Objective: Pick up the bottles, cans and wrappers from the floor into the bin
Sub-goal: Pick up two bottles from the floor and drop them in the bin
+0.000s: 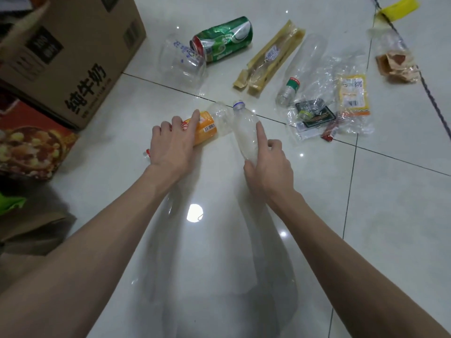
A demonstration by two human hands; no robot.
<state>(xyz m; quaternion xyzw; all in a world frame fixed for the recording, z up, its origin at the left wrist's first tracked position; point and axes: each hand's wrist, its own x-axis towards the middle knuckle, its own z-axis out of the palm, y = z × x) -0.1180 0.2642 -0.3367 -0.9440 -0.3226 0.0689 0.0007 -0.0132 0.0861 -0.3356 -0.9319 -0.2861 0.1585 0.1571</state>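
My left hand [172,145] lies over an orange-labelled clear bottle [210,125] on the white tile floor, fingers wrapped across its label. My right hand [269,162] grips a cloudy clear bottle [245,132] with a blue neck ring, thumb below, forefinger along its side. Farther off lie a green can [224,39], a clear cup [181,61], a long tan wrapper [269,57], a clear bottle with a green and red label [302,67] and a heap of clear and yellow wrappers [341,103].
A brown cardboard box [73,52] with black characters stands at the upper left, a red printed carton [31,142] below it. A crumpled brown wrapper [396,64] and a yellow scrap [400,7] lie at the far right.
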